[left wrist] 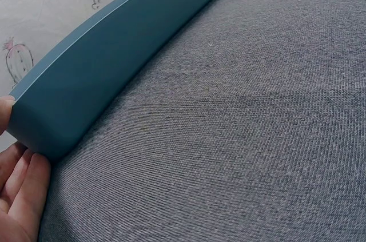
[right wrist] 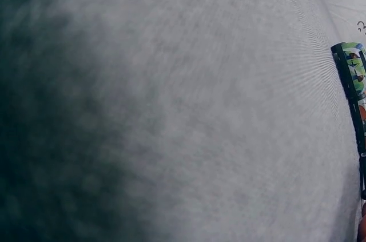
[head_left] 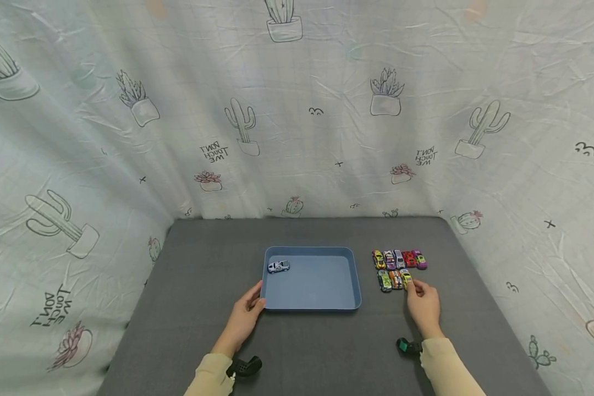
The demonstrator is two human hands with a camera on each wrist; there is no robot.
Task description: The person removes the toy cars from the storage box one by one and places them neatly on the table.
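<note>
A shallow blue tray (head_left: 317, 280) lies on the grey table, with a silver toy car (head_left: 279, 267) inside at its left end. My left hand (head_left: 242, 319) grips the tray's near left corner. In the left wrist view the thumb is at the rim, and the fingers (left wrist: 33, 190) are low against the tray's outer wall (left wrist: 103, 64). Right of the tray, my right hand (head_left: 424, 308) pinches a yellow toy car (head_left: 406, 277) at the right end of the near row. A green toy car (head_left: 384, 280) and an orange-and-white one (head_left: 396, 279) stand beside it.
Behind the near row is a far row with a yellow car (head_left: 378, 259), a red car (head_left: 409, 259), a purple-and-green car (head_left: 420, 259) and others. A patterned curtain (head_left: 326, 137) surrounds the grey table (head_left: 203, 264). Black devices sit at both wrists.
</note>
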